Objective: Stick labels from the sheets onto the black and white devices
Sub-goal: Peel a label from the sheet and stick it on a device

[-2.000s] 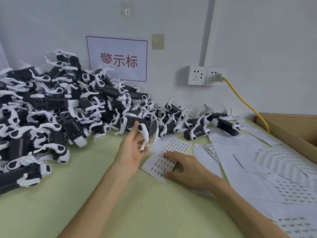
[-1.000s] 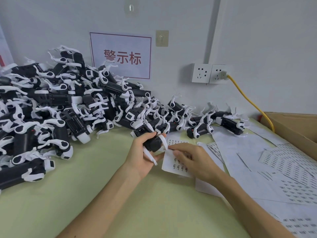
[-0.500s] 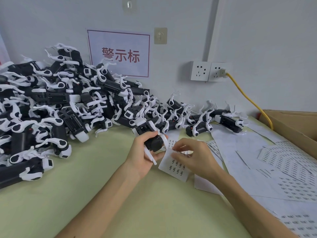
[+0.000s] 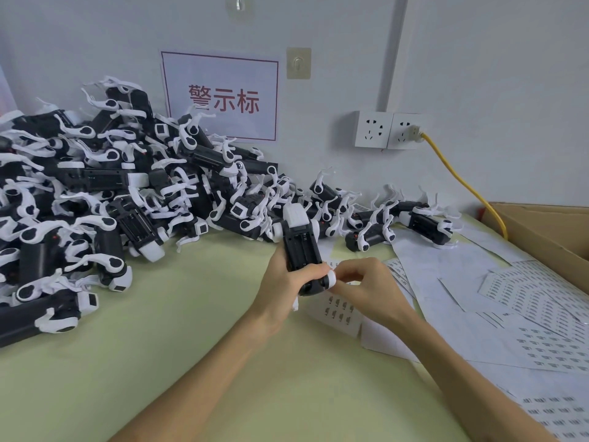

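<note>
My left hand (image 4: 280, 288) grips a black and white device (image 4: 301, 247) and holds it above the table, its white end pointing away and its black underside facing up. My right hand (image 4: 366, 288) meets the device's near end, its fingertips curled against the small white part there. Whether they pinch a label is hidden. A small label sheet (image 4: 339, 309) lies flat on the table under both hands. A big heap of the same devices (image 4: 105, 199) covers the table's left and back.
More label sheets and empty backing papers (image 4: 510, 301) spread over the right of the green table (image 4: 159, 346). A cardboard box (image 4: 541, 231) stands at the right edge. Wall sockets (image 4: 387, 130) with a yellow cable (image 4: 462, 183) and a red-lettered sign (image 4: 220, 97) are on the wall.
My left hand picked a device off the heap's edge, pulled it close and turned it black side up. My right hand left the label sheet and came to the device's near end.
</note>
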`<state>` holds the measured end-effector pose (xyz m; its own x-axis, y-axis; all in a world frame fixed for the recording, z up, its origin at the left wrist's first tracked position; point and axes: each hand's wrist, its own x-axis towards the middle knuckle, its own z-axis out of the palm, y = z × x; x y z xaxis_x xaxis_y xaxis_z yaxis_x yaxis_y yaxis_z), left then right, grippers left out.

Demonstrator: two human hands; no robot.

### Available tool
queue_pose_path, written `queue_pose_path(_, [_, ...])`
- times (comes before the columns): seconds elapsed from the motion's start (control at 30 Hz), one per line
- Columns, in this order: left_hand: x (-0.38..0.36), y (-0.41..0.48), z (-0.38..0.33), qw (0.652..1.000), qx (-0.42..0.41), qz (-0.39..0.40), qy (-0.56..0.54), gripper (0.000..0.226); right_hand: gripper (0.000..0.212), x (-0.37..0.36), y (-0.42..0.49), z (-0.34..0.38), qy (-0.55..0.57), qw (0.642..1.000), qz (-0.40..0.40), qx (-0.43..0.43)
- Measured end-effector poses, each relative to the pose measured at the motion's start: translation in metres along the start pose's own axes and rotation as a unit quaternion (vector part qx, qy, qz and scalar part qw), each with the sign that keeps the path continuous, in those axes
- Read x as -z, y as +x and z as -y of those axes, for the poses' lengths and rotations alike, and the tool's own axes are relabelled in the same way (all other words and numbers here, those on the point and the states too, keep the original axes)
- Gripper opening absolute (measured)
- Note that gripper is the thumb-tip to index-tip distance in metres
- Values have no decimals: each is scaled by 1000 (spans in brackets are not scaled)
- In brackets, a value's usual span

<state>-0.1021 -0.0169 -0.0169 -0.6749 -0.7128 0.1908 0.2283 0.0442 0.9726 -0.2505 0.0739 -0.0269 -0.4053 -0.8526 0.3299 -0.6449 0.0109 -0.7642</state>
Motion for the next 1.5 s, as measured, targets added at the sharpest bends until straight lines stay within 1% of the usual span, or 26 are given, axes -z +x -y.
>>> queue_pose_path(0.13, [0, 0, 1, 1000, -20, 2, 14, 55, 18, 3, -1, 4, 58, 997, 20, -40])
queue_pose_path(0.23, [1, -1, 1, 999, -31, 29, 13, 49, 31, 5, -1, 6, 87, 993, 22, -70])
queue_pose_path(0.27, [1, -2, 1, 999, -34, 40, 14, 49, 31, 6, 0, 5, 103, 991, 24, -79])
queue_pose_path(0.37, [2, -4, 0, 997, -47, 66, 21, 46, 21, 8, 1, 3, 122, 987, 41, -96])
queue_pose_path(0.5, [3, -6, 0, 993, -65, 95, 20, 40, 17, 9, 2, 7, 148, 980, 60, -118])
queue_pose_path(0.7, [6, -5, 1, 991, -83, 105, 18, 42, 17, 12, 4, 2, 137, 982, 84, -102])
queue_pose_path(0.8, [8, -2, -2, 993, -85, 84, -8, 46, 18, 14, 3, 6, 160, 981, 77, -78])
queue_pose_path(0.9, [14, 2, -4, 993, -87, 62, -44, 44, 17, 15, 2, 10, 191, 978, 76, -42])
queue_pose_path(0.97, [18, 4, -5, 993, -90, 61, -52, 41, 14, 16, 1, 12, 200, 976, 83, -28])
queue_pose_path(1.07, [18, 4, -6, 992, -90, 78, -44, 31, 18, 17, 0, 14, 201, 974, 100, -30])
queue_pose_path(1.17, [17, 2, -6, 992, -83, 83, -43, 46, 24, 18, -1, 16, 201, 971, 120, -50])
queue_pose_path(1.23, [18, 2, -5, 992, -78, 87, -51, 51, 25, 20, -2, 17, 201, 969, 131, -65])
queue_pose_path(1.3, [18, 3, -5, 991, -78, 94, -57, 51, 24, 21, -2, 18, 208, 965, 140, -75])
queue_pose_path(1.4, [20, 3, -6, 990, -81, 101, -58, 52, 16, 22, -3, 19, 225, 958, 157, -77])
queue_pose_path(1.5, [19, 1, -7, 989, -87, 104, -57, 48, 18, 23, -3, 17, 218, 959, 171, -68])
